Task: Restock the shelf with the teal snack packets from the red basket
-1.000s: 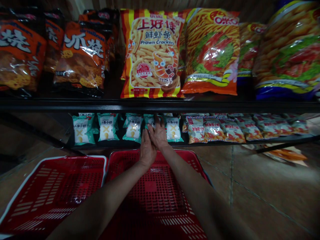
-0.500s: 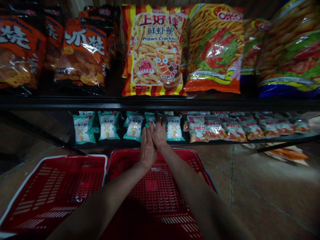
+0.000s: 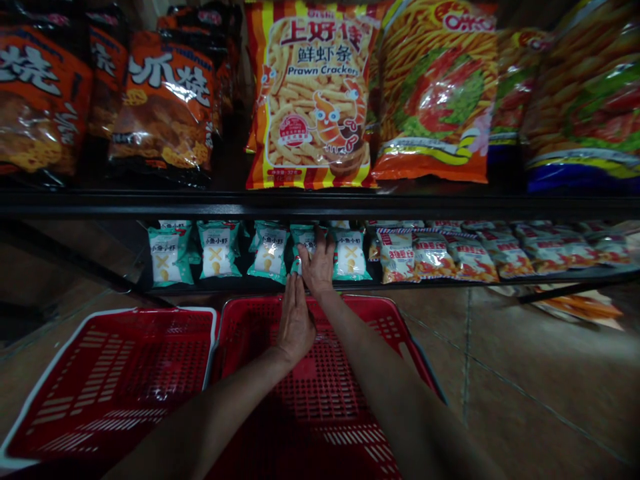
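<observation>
My right hand [image 3: 318, 265] reaches under the upper shelf and lies on a teal snack packet [image 3: 303, 240] in the row on the lower shelf [image 3: 240, 285], fingers spread over it. My left hand [image 3: 295, 320] is just behind and left of it, held edge-on with fingers stretched out together, holding nothing, its fingertips near the packet's lower corner. Both forearms pass over a red shopping basket [image 3: 400, 327] on the floor.
More teal packets [image 3: 217, 249] and red-white packets [image 3: 430, 255] fill the lower shelf. The upper shelf holds a prawn cracker bag [image 3: 313, 93], orange-black bags [image 3: 163, 100] and large orange bags [image 3: 435, 93]. A second red basket [image 3: 115, 373] sits at the left on the tiled floor [image 3: 525, 373].
My left hand has drawn back from the shelf toward the basket and parted from my right hand. My right hand stays on the teal packet. The view has shifted slightly downward.
</observation>
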The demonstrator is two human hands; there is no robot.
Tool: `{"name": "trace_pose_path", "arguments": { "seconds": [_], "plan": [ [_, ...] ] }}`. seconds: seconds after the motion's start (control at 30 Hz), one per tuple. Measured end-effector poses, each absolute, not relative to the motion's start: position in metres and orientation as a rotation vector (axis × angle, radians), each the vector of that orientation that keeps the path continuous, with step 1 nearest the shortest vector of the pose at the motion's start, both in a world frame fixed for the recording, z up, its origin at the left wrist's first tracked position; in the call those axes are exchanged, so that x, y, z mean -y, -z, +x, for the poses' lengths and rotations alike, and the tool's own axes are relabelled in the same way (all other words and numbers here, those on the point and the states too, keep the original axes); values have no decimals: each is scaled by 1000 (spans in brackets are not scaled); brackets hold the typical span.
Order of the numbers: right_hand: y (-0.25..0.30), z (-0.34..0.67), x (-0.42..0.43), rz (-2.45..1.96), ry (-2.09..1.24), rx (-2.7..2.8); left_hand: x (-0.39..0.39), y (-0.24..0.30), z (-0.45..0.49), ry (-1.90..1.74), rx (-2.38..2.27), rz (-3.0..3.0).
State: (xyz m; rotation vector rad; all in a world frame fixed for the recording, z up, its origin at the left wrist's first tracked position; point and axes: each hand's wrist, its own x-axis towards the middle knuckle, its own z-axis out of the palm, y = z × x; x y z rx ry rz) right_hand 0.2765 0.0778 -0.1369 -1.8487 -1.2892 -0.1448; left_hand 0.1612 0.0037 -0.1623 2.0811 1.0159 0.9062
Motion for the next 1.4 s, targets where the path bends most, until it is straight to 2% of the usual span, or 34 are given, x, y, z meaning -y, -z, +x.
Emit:
{"name": "trace_pose_path", "arguments": {
  "seconds": [0.63, 0.97, 1.2, 1.4],
  "plan": [
    [143, 260, -49, -1853, 84, 1173, -14, 143, 152, -860, -1076, 2143],
    [134, 260, -50, -1851, 83, 1189, -104, 88, 148, -928, -1287, 2528],
    [136, 258, -51, -1880, 75, 1175, -139, 85, 160, -827, -1196, 2703],
    [138, 259, -52, -1880, 89, 1203, -149, 91, 155, -843, -1369, 2598]
  ]
}}
